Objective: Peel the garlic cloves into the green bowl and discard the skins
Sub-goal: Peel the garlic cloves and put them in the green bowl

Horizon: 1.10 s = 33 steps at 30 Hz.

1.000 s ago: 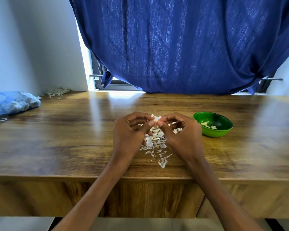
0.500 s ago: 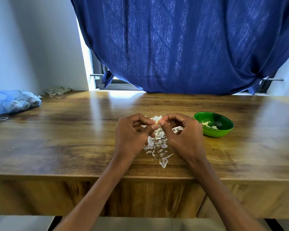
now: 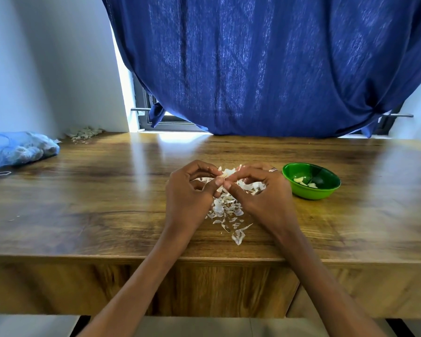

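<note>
Both hands meet over the pile of skins (image 3: 225, 210) on the table (image 3: 107, 203). The left hand (image 3: 188, 193) and right hand (image 3: 263, 195) have their fingers curled, together pinching a garlic clove (image 3: 225, 175) between thumbs and fingertips. The green bowl (image 3: 311, 181), just right of them, holds a few peeled cloves (image 3: 303, 181)
</note>
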{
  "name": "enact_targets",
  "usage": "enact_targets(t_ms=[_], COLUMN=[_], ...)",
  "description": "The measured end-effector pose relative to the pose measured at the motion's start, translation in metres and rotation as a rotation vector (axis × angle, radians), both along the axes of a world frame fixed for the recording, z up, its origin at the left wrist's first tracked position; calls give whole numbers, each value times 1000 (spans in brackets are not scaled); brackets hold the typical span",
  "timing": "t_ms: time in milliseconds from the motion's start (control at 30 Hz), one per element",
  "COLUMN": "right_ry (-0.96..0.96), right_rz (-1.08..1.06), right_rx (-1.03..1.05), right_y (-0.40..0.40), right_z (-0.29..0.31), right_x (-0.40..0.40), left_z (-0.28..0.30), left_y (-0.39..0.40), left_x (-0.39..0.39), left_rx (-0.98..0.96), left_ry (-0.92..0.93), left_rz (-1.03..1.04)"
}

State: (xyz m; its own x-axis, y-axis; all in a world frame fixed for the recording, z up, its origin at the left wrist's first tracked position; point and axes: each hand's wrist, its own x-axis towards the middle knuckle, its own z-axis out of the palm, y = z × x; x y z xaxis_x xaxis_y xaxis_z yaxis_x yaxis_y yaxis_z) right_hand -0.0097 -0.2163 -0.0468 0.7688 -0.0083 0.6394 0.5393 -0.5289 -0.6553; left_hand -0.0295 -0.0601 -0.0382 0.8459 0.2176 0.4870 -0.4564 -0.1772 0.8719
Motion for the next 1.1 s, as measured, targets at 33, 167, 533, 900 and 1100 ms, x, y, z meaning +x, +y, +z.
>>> enact_targets(t_ms=[33, 167, 533, 900, 1100], right_ry=[4, 23, 13, 42, 164], right_rz=[-11, 7, 156, 171, 290], right_rx=[2, 44, 129, 141, 211], right_y=[-1, 0, 3, 3, 4], right_z=[0, 1, 5, 4, 6], right_x=[0, 1, -4, -4, -4], left_z=[0, 0, -1, 0, -2], left_y=[-1, -2, -3, -2, 0], left_x=[0, 0, 0, -1, 2], left_rx=[15, 43, 140, 108, 137], left_ry=[-5, -32, -92, -37, -57], left_rz=[14, 50, 93, 43, 59])
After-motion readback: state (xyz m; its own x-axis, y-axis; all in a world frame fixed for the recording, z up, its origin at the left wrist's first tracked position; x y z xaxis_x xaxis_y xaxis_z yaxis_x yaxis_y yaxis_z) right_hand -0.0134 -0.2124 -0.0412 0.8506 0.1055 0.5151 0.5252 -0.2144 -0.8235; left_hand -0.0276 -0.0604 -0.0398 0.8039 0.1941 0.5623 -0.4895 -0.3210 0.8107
